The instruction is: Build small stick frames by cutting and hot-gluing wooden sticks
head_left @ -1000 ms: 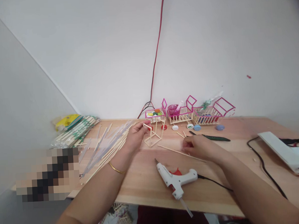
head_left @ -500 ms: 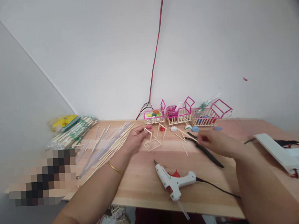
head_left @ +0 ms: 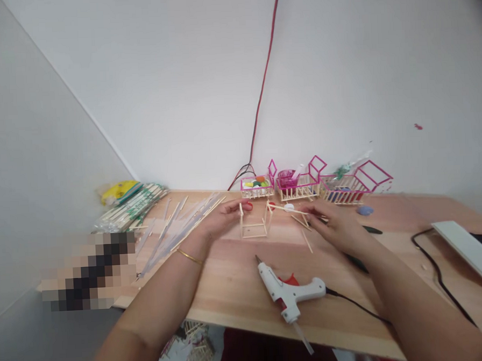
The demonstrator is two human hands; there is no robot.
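A small frame of thin wooden sticks stands on the table, upright posts at its sides. My left hand is closed at the top of the frame's left post, fingertips pinching it. From the right, my right hand pinches the end of a thin stick, whose other end reaches the top of the frame's right side. Nearer to me lies a white glue gun with a red trigger, its nozzle pointing toward the frame. Loose short sticks lie beside the frame.
Three pink-edged stick baskets stand along the wall. Long sticks and packaged bundles lie at left. Behind my right arm are black-handled pliers or cutters, partly hidden. A white power strip and black cable are at right.
My right hand has moved left and opened out from a fist, bringing a stick to the frame. The frame now faces the camera more squarely. The whole view has shifted slightly.
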